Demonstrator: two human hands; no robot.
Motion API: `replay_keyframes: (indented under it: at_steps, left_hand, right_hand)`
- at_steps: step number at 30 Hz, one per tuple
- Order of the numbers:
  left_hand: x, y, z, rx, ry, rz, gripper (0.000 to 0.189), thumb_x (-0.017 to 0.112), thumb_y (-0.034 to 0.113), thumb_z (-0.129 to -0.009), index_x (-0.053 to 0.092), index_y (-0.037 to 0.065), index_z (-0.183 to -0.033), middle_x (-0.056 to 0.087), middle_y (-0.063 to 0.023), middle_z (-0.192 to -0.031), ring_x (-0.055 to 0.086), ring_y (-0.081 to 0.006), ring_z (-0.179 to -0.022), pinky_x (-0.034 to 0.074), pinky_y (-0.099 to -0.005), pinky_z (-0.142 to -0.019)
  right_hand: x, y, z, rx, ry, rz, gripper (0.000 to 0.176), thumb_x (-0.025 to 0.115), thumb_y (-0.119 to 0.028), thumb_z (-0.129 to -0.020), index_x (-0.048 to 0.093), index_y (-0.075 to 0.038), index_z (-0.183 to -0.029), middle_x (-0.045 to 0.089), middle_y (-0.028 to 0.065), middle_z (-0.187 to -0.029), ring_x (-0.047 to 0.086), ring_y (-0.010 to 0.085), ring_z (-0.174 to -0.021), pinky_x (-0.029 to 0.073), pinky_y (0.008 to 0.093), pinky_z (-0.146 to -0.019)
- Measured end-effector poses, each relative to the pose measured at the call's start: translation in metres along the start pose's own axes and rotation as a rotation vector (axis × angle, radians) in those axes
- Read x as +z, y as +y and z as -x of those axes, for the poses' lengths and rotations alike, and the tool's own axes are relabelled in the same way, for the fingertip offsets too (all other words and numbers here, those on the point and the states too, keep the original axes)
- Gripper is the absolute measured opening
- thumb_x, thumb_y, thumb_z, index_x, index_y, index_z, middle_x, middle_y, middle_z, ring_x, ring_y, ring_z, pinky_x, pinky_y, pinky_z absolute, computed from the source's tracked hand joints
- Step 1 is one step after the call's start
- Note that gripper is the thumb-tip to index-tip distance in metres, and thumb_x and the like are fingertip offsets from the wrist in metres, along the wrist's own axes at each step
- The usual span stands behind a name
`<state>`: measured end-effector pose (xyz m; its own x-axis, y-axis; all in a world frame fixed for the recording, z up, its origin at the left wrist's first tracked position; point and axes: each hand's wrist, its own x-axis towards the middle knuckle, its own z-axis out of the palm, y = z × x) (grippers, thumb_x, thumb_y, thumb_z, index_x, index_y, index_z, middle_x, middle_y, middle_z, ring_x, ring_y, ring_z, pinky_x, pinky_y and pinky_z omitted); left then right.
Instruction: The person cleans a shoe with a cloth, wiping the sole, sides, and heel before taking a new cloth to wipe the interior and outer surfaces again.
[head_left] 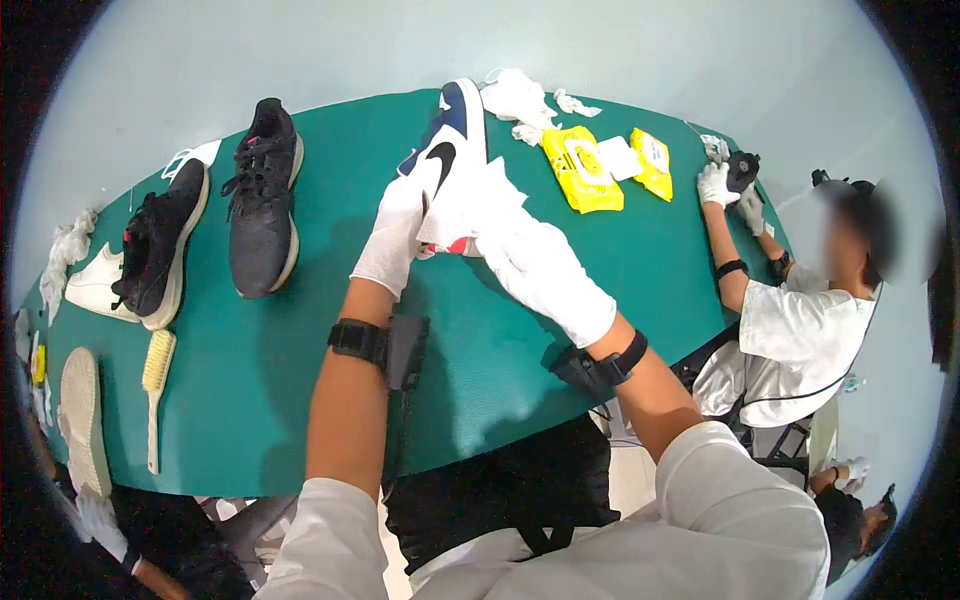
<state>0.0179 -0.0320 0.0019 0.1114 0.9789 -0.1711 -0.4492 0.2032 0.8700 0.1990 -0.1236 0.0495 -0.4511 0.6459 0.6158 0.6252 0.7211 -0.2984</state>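
Note:
A white and navy sneaker [466, 115] with a black swoosh and a bit of red at its near end is held over the green table in front of me. My left hand [393, 232], in a white glove, grips its left side. My right hand [540, 265], gloved too, is closed on a white wipe [492, 195] pressed against the sneaker's right side. The wipe and gloves hide much of the shoe's near half, and my right fingertips are partly covered.
Two dark sneakers [262, 215] [172, 240], a brush [155, 385] and a white shoe piece [98, 285] lie to the left. Yellow wipe packs [590, 190] [655, 165] and crumpled wipes [515, 97] lie at the back. Co-workers sit right [800, 340] and lower left, a gloved hand [100, 520] holding a pale sole [82, 420].

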Motion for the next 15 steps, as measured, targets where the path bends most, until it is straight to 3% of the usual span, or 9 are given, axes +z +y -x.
replay_keyframes:
  at_steps: [1, 6, 9, 12, 15]
  left_hand:
    - [0.002, 0.003, 0.002, -0.006, 0.009, -0.039, 0.040, 0.064, 0.033, -0.094, 0.062, 0.001, -0.118, 0.068, -0.0081, -0.104, 0.065, -0.0170, -0.086, 0.053, -0.0290, -0.072]
    - [0.002, -0.001, -0.002, -0.029, -0.029, 0.106, 0.043, 0.064, 0.035, -0.093, 0.062, 0.001, -0.118, 0.068, -0.0101, -0.105, 0.066, -0.0200, -0.086, 0.054, -0.0318, -0.073]
    - [-0.002, -0.002, -0.003, -0.023, -0.002, 0.031, 0.045, 0.064, 0.039, -0.091, 0.062, 0.003, -0.118, 0.069, -0.0094, -0.105, 0.065, -0.0200, -0.085, 0.054, -0.0346, -0.073]
    - [-0.002, -0.003, -0.004, -0.004, -0.009, -0.004, 0.046, 0.063, 0.040, -0.092, 0.062, 0.003, -0.118, 0.069, -0.0092, -0.105, 0.065, -0.0198, -0.085, 0.053, -0.0345, -0.073]
    - [-0.001, -0.004, -0.007, -0.019, -0.008, 0.014, 0.046, 0.063, 0.041, -0.092, 0.061, 0.004, -0.120, 0.069, -0.0091, -0.105, 0.066, -0.0195, -0.085, 0.053, -0.0336, -0.074]
  right_hand:
    - [0.000, -0.002, 0.002, -0.019, 0.002, 0.020, 0.016, 0.061, -0.016, -0.089, 0.065, -0.005, -0.099, 0.066, 0.0174, -0.099, 0.066, 0.0368, -0.078, 0.055, 0.0444, -0.069]
    - [-0.009, -0.018, 0.006, -0.116, -0.055, 0.157, 0.027, 0.060, -0.013, -0.090, 0.065, -0.002, -0.113, 0.062, 0.0174, -0.124, 0.060, 0.0325, -0.115, 0.053, 0.0393, -0.092]
    - [-0.014, -0.018, 0.014, -0.092, -0.192, 0.151, 0.041, 0.058, -0.010, -0.091, 0.056, -0.003, -0.131, 0.051, 0.0167, -0.140, 0.044, 0.0335, -0.134, 0.046, 0.0376, -0.103]
    - [-0.013, -0.023, 0.017, -0.075, -0.161, 0.146, 0.036, 0.060, -0.015, -0.089, 0.060, -0.001, -0.123, 0.055, 0.0168, -0.136, 0.049, 0.0308, -0.130, 0.045, 0.0378, -0.105]
    - [-0.013, -0.023, 0.017, -0.091, -0.154, 0.212, 0.039, 0.060, -0.016, -0.090, 0.059, -0.002, -0.126, 0.055, 0.0160, -0.135, 0.049, 0.0311, -0.130, 0.042, 0.0376, -0.108]
